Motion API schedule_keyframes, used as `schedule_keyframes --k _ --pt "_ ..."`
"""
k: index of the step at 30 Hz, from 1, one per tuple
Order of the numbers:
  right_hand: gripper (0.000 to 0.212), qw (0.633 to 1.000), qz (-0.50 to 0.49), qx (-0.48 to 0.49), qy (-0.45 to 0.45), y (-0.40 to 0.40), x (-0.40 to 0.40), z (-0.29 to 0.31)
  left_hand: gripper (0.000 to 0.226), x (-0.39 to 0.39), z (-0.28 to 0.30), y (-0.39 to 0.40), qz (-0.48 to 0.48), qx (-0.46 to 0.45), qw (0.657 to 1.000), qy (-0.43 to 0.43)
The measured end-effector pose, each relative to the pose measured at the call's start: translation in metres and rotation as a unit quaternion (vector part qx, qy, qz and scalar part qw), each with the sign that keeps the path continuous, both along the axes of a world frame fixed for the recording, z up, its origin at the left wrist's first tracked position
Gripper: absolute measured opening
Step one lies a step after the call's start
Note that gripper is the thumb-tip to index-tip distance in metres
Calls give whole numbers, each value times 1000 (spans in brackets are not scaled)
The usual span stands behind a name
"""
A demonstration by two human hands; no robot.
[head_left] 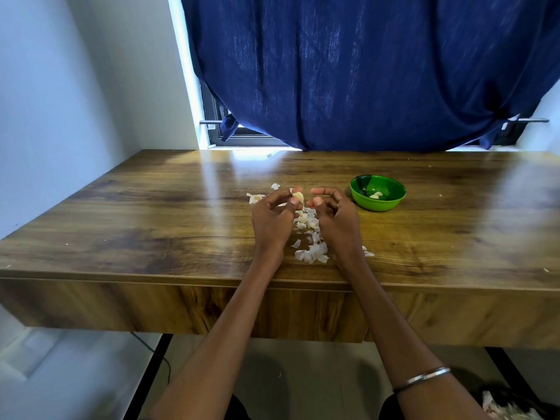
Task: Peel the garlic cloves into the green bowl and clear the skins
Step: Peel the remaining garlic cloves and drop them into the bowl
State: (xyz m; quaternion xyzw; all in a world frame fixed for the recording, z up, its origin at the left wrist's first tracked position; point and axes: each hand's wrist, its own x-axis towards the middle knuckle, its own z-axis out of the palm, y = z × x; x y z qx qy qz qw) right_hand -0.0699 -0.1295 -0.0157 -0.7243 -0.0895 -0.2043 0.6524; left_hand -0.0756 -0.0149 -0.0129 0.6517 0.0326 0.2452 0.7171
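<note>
The head camera, the only view, looks down on a glossy brown wood-grain desk (151, 213) under a dark blue curtain (363, 71). The left hand (274, 218) pinches a pale, mostly bare garlic clove (298, 196) between thumb and curled fingers (285, 194), the clove raised just above the desk. The right hand (335, 215) sits just beside it, fingers loosely curled and holding nothing that I can see, thumb tip near the clove. Papery white garlic skins (312, 250) lie scattered between and below the hands. The small round green plastic bowl (391, 204), with a few peeled cloves inside, stands to the right, nearer the right hand. The clove must likely cross rightward past that hand to reach it.
</note>
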Motion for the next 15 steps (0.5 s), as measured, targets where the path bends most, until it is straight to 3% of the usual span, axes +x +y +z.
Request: schedule_keyframes --k 7,15 --pt "33 999 -9 26 -18 -1 -4 4 20 -1 -3 -3 16 125 991 -49" --pt "40 999 7 37 -33 1 -13 9 14 0 -4 3 17 47 998 -41"
